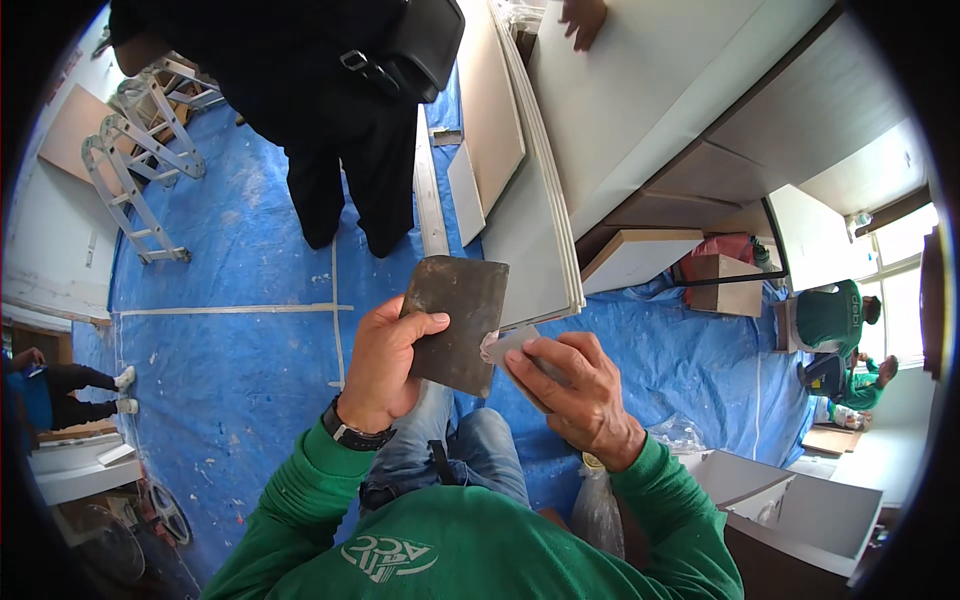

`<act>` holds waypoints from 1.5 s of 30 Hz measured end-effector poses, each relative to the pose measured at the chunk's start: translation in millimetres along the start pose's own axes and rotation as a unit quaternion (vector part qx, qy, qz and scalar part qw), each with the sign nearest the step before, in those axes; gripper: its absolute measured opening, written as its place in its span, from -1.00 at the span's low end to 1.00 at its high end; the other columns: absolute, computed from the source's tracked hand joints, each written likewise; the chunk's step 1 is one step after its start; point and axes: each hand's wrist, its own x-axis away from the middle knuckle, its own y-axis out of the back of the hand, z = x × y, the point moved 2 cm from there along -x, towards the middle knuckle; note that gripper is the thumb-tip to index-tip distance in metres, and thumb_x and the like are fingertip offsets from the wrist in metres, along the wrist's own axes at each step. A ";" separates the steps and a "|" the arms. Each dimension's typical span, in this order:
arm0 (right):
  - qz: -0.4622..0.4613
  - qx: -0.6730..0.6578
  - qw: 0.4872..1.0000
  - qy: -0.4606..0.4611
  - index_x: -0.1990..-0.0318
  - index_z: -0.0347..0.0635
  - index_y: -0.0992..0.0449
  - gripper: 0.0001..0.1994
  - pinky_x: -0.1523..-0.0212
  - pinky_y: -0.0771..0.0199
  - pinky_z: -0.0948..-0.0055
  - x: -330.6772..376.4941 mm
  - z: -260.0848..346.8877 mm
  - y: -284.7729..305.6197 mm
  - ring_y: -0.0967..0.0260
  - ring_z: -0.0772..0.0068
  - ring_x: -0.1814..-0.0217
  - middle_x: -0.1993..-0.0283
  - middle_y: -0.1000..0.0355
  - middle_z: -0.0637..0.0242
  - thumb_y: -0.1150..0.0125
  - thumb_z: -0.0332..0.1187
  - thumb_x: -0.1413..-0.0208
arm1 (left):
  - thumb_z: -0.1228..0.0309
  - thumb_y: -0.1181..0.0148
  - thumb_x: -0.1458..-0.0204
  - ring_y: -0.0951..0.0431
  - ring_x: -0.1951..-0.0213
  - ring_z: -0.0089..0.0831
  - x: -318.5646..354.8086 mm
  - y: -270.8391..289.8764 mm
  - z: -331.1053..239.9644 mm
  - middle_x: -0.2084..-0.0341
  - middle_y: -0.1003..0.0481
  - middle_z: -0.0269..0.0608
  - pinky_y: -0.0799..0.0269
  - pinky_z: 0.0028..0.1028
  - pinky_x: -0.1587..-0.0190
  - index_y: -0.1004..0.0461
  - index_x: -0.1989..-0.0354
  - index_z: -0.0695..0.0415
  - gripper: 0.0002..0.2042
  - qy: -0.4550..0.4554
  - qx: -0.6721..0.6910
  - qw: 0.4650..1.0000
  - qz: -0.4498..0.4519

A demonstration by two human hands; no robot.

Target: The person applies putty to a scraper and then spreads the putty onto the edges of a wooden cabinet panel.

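My left hand (378, 365) grips a dark, flat rectangular plate (458, 315) by its left side, thumb on top and the other fingers underneath. In my right hand (585, 395) is a small, thin grey scraper (516, 342), pinched between thumb and fingers. A dab of pinkish putty (487, 347) sits where the scraper's tip meets the plate's right edge. Both hands are held in front of me, above my jeans-clad legs (485, 450). The plate's underside is hidden.
Large boards (530, 220) lean ahead to the right. A person in black (350, 130) stands close in front, beside a folded aluminium ladder (140, 170). Blue sheeting (230, 390) covers the floor. An open white box-like cabinet (800, 510) lies at lower right; other people work farther right and left.
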 end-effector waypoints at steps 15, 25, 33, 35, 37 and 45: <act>0.024 0.019 1.000 -0.007 0.13 -0.07 -0.72 -0.68 0.23 -0.59 0.33 -105.5 65.0 166.7 -0.44 0.27 0.21 0.10 -0.54 0.47 -0.46 -0.46 0.15 | 0.63 -0.13 -0.14 -0.59 0.21 -0.57 90.2 -122.5 -127.5 0.22 -0.63 -0.26 -0.54 -0.48 0.09 -0.57 -0.01 0.33 -0.74 -0.084 -0.077 0.992 0.056; 0.054 -0.007 0.999 -0.007 0.12 -0.10 -0.71 -0.68 0.22 -0.59 0.33 -52.2 49.9 239.5 -0.45 0.27 0.21 0.11 -0.58 0.42 -0.43 -0.47 0.12 | 0.57 -0.17 -0.16 -0.54 0.25 -0.63 110.5 -201.3 -80.8 0.24 -0.62 -0.32 -0.49 -0.51 0.14 -0.56 0.03 0.33 -0.77 -0.150 -0.208 0.961 0.106; -0.067 -0.085 0.987 -0.123 0.11 -0.22 -0.71 -0.73 0.15 -0.62 0.30 29.6 13.3 314.3 -0.59 0.23 0.19 0.17 -0.60 0.25 -0.44 -0.57 0.03 | 0.60 -0.18 -0.19 -0.63 0.17 -0.52 125.9 -270.8 -22.9 0.17 -0.64 -0.21 -0.61 -0.46 0.09 -0.54 -0.01 0.27 -0.78 -0.154 -0.046 0.984 0.076; -0.129 -0.108 0.977 -0.131 0.03 -0.30 -0.68 -0.70 0.07 -0.65 0.26 48.9 10.8 316.6 -0.62 0.16 0.07 0.07 -0.58 0.12 -0.42 -0.58 -0.03 | 0.61 -0.18 -0.19 -0.66 0.13 -0.45 132.3 -290.3 -8.7 0.13 -0.63 -0.18 -0.65 -0.41 0.06 -0.52 -0.04 0.25 -0.76 -0.115 -0.004 0.989 0.089; -0.129 -0.096 0.980 -0.120 -0.05 -0.32 -0.64 -0.65 0.06 -0.66 0.28 58.2 17.5 321.9 -0.61 0.12 0.04 -0.03 -0.54 0.08 -0.41 -0.56 -0.06 | 0.61 -0.18 -0.19 -0.68 0.10 -0.39 136.8 -309.0 10.6 0.09 -0.62 -0.15 -0.68 -0.36 0.04 -0.49 -0.07 0.24 -0.73 -0.079 0.033 0.992 0.096; -0.133 0.030 0.985 -0.106 -0.05 -0.39 -0.62 -0.64 0.11 -0.66 0.27 126.8 -12.2 333.2 -0.60 0.08 0.02 -0.07 -0.52 0.07 -0.39 -0.60 -0.04 | 0.61 -0.16 -0.19 -0.68 0.07 -0.29 151.3 -374.8 56.5 0.07 -0.61 -0.09 -0.69 -0.26 -0.01 -0.45 -0.12 0.24 -0.69 -0.064 0.063 0.989 0.117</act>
